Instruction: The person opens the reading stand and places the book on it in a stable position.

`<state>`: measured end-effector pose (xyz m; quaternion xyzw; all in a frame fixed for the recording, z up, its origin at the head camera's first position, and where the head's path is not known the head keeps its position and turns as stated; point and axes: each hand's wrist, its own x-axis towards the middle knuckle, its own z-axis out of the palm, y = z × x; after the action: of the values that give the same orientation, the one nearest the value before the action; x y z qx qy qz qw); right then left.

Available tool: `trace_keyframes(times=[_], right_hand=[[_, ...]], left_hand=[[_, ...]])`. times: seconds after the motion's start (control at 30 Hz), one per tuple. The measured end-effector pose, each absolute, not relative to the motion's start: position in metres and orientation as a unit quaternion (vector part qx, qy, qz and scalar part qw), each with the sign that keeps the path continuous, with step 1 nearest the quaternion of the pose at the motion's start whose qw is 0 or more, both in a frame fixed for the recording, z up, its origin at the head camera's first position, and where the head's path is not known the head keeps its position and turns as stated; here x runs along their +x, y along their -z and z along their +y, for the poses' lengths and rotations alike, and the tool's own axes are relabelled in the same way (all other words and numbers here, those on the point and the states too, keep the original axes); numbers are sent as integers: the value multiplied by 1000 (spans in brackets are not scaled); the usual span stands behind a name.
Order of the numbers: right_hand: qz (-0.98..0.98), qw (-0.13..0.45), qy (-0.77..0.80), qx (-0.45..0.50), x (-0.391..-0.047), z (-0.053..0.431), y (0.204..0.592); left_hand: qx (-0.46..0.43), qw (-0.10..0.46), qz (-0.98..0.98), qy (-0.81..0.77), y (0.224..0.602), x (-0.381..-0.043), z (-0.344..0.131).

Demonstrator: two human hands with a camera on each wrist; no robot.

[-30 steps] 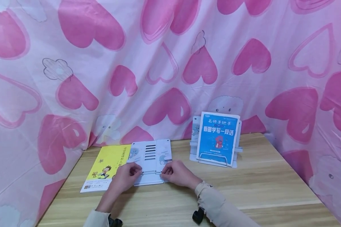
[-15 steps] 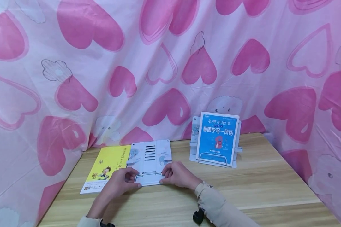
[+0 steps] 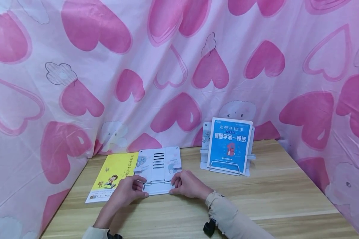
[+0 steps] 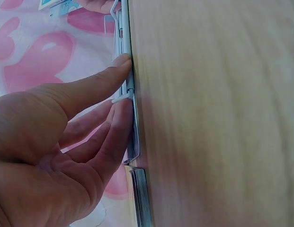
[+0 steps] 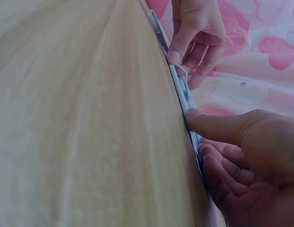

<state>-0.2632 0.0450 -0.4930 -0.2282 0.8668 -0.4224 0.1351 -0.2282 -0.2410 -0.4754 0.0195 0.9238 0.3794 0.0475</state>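
Note:
A pale book stand (image 3: 169,167) with slots and elephant prints lies flat on the table. A wire page holder (image 3: 158,182) crosses its front part. My left hand (image 3: 127,191) grips the stand's near left corner, thumb on the front edge and fingers by the wire. At the near right corner my right hand (image 3: 189,185) pinches the stand between thumb and fingers. The left wrist view shows my left hand (image 4: 66,127) with its thumb against the stand's thin edge. In the right wrist view, my right hand (image 5: 260,161) has its thumb on that edge.
A yellow book (image 3: 112,169) lies left of the stand, close to or partly under its edge. To the right, a second book stand (image 3: 206,154) props up a blue book (image 3: 230,142). A heart-patterned cloth (image 3: 173,59) hangs behind the wooden table (image 3: 272,186).
The wire page holder has come down toward the stand's front edge. Both hands have shifted from beside the wire to the near corners, the left thumb moving onto the front edge.

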Motion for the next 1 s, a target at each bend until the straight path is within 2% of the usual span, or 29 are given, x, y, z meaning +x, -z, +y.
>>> trace_keyframes(times=[1.0], right_hand=[[854, 104, 408, -307, -269, 50, 497]], left_hand=[[56, 44, 924, -375, 472, -228, -243]])
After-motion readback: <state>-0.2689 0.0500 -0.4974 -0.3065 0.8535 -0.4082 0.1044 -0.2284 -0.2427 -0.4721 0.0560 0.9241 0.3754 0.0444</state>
